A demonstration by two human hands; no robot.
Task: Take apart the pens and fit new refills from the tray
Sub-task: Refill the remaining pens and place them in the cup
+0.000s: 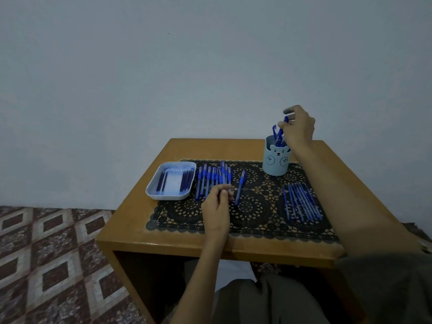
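A pale blue bear-faced pen cup (276, 161) stands at the back right of the table and holds several blue pens. My right hand (299, 128) is above it and pinches the top of one blue pen (281, 129) that still stands in the cup. A row of several capped blue pens (211, 177) lies on the black lace mat, with one more pen (240, 187) lying apart to their right. My left hand (218, 204) rests at the near end of that row, fingers loosely curled. The light blue tray (154, 191) at the left holds dark blue refills (187, 180).
Several thin blue refills (301, 202) lie side by side on the mat's right part. The black lace mat (252, 216) covers the middle of the small wooden table (140, 232). A patterned carpet (46, 265) lies on the floor to the left.
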